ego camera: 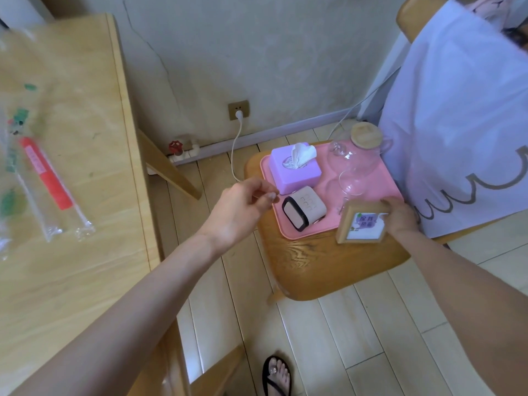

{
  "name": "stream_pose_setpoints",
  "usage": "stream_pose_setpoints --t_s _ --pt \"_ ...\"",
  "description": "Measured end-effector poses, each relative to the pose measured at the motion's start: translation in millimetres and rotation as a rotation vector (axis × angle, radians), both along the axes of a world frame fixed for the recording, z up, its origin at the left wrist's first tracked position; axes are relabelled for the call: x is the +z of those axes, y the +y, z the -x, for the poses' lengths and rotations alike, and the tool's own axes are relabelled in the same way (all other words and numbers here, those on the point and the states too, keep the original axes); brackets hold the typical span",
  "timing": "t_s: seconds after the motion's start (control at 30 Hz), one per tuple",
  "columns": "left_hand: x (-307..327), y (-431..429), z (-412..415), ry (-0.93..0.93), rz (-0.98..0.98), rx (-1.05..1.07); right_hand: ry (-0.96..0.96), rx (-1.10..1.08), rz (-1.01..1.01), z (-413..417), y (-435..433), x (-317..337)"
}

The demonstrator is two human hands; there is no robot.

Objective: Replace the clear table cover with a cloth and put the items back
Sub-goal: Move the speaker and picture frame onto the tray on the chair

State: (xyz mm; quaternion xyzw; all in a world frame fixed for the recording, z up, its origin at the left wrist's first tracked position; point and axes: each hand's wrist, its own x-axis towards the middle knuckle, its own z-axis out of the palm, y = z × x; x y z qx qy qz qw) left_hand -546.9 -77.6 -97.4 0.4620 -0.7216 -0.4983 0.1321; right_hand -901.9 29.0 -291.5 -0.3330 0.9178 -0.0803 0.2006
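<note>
At the left of the frame the desk [85, 295] carries what looks like the clear table cover [20, 115], a blurred film with green prints; I cannot tell whether it lies flat or is partly bunched. A clear-wrapped packet with a red label [45, 178] rests on it. In the middle, the left hand [245, 201] hovers just left of the pink tray [383, 178], fingers loosely curled with the tips close together and nothing visible between them. The tray sits on a wooden chair seat [314, 264] and holds a purple tissue box [294, 170], a small beige clock [304, 210], a stemmed glass [351, 181] and a glass jug with a bamboo lid [363, 155], all packed close. At the tray's lower right corner the right hand [400, 218] grips a wooden picture frame [363, 222], which stands tilted, partly over the tray rim. At the far right a white cloth [457, 110] with a scalloped trim drapes over the chair back, touching the tray's far side. The frame looks the likeliest trouble: swung carelessly, it could clip the glass or the jug just beside it. Set down on the rim, it may topple. Later, pulling the cloth free could drag the glassware, since it hangs against the tray.
</note>
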Motion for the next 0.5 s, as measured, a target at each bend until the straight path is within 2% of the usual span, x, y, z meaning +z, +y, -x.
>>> stream_pose_setpoints --t_s 0.13,0.27,0.37,0.5 --pt "-4.4 -0.9 8.3 0.010 -0.025 0.012 0.044 -0.047 0.023 11.0 10.7 9.7" --pt "-3.6 -1.2 23.3 0.039 -0.054 0.017 0.068 -0.274 0.110 27.7 34.4 34.1" --pt "-4.8 -2.1 36.3 0.072 -0.083 0.035 -0.043 -0.498 0.288 48.8 35.2 35.9" --pt "-7.8 -5.9 48.9 0.092 -0.114 0.062 -0.207 -0.655 0.398 84.6 13.6 -5.0"
